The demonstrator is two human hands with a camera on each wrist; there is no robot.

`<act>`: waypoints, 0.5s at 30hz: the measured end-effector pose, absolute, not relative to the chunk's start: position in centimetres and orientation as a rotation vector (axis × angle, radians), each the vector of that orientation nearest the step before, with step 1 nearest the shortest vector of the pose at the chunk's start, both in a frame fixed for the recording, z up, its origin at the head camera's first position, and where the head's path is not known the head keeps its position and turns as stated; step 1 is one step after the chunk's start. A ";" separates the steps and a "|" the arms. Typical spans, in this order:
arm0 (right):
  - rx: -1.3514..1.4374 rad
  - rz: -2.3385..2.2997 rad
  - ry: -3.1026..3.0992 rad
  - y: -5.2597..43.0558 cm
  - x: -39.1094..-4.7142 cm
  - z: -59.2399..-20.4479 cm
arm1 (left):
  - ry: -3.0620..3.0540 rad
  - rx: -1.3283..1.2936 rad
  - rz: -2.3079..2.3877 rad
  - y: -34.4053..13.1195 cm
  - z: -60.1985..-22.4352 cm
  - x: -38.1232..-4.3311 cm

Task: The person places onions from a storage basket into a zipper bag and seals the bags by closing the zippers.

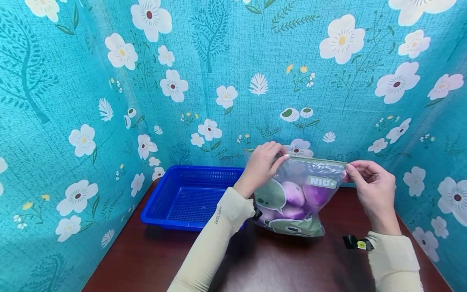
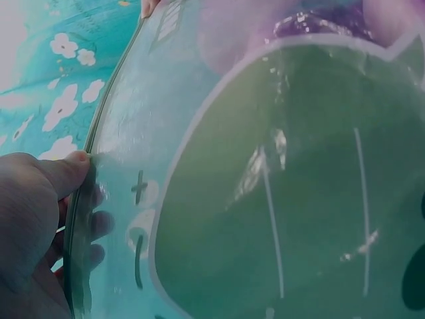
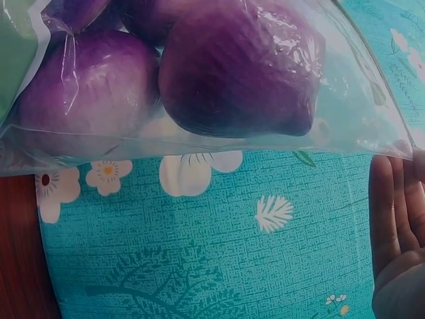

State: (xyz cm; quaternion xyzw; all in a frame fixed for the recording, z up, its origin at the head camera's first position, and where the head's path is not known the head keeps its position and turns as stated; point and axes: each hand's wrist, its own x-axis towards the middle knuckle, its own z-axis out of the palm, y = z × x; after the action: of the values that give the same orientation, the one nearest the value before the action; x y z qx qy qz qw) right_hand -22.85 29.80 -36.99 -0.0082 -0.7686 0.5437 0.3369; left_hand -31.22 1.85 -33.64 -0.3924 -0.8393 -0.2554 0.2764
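A clear zip bag (image 1: 304, 165) with green prints stands on the table, full of round purple-and-white vegetables (image 3: 242, 73), maybe onions or turnips. Along its top edge runs a green zip strip (image 1: 321, 160). My left hand (image 1: 260, 167) pinches that strip left of its middle; in the left wrist view the thumb is on the near side and fingertips show through the plastic behind. At the upper right corner, my right hand (image 1: 375, 186) pinches the bag between thumb and fingers. The strip is stretched nearly straight between both hands. Whether the zip is sealed cannot be made out.
A blue plastic basket (image 1: 171, 222) with slotted walls sits left of the bag, partly behind my left forearm. Both rest on a dark reddish-brown table (image 1: 284, 263). Turquoise flowered cloth (image 1: 233, 61) encloses the back and sides.
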 end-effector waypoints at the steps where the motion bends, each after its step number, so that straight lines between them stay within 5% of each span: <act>1: -0.023 1.415 -2.004 29.9 -22.8 -37.0 | -2.253 -1.053 -0.690 1.7 -33.6 -31.2; 15: -0.031 1.420 -1.998 30.2 -22.8 -36.9 | -2.208 -1.015 -0.706 0.3 -34.1 -32.0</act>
State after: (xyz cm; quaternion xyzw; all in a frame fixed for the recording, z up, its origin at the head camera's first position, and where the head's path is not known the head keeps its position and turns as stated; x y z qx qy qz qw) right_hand -22.76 30.23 -36.88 -0.0119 -0.7671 0.5450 0.3383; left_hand -32.04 0.28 -34.14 -0.3824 -0.8321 -0.2661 0.3009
